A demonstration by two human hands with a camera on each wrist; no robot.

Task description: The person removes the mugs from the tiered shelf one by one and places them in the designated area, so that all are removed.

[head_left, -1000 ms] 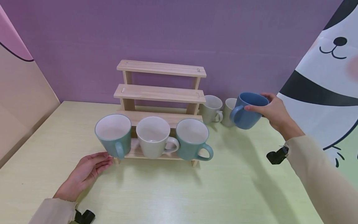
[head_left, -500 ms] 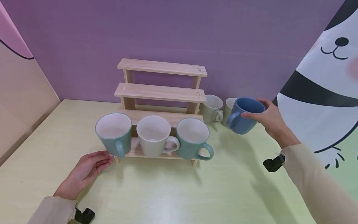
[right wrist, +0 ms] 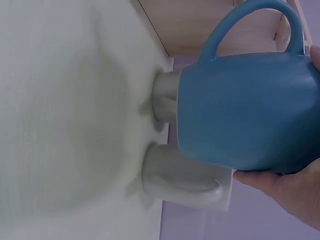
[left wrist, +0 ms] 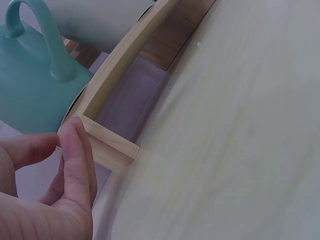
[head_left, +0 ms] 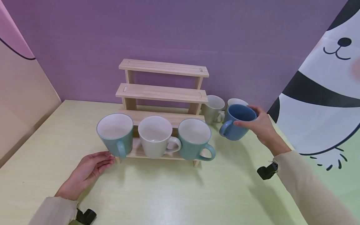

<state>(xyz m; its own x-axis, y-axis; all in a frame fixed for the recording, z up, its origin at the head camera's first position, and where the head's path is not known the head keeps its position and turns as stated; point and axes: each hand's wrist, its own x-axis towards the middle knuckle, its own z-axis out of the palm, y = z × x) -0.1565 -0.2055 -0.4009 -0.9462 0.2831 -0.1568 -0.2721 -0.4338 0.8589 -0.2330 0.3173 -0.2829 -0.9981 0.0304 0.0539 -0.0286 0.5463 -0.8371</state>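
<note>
A wooden tiered display stand [head_left: 161, 93] stands near the back wall. Along its lowest step sit a teal mug [head_left: 119, 145], a white mug [head_left: 150, 147] and a second teal mug [head_left: 191, 150]. My left hand [head_left: 87, 172] is at the left end of that step, thumb and fingertips pinching the board's corner [left wrist: 107, 145] below the first teal mug. To the right of the stand, my right hand [head_left: 261, 126] grips a blue mug [head_left: 237, 128] around its body, opposite its handle. The right wrist view shows the blue mug [right wrist: 245, 110] held above the table.
A pale mug [head_left: 211, 111] stands on the table beside the stand's right side. Another pale mug [head_left: 237, 101] is mostly hidden behind the blue one. The stand's upper shelves [head_left: 163, 67] [head_left: 160, 92] carry nothing. A purple backdrop [head_left: 168, 28] rises behind.
My right hand has carried the blue mug left and a little down, toward the stand, now covering much of the rear pale mug. My left hand stays at the step's left end.
</note>
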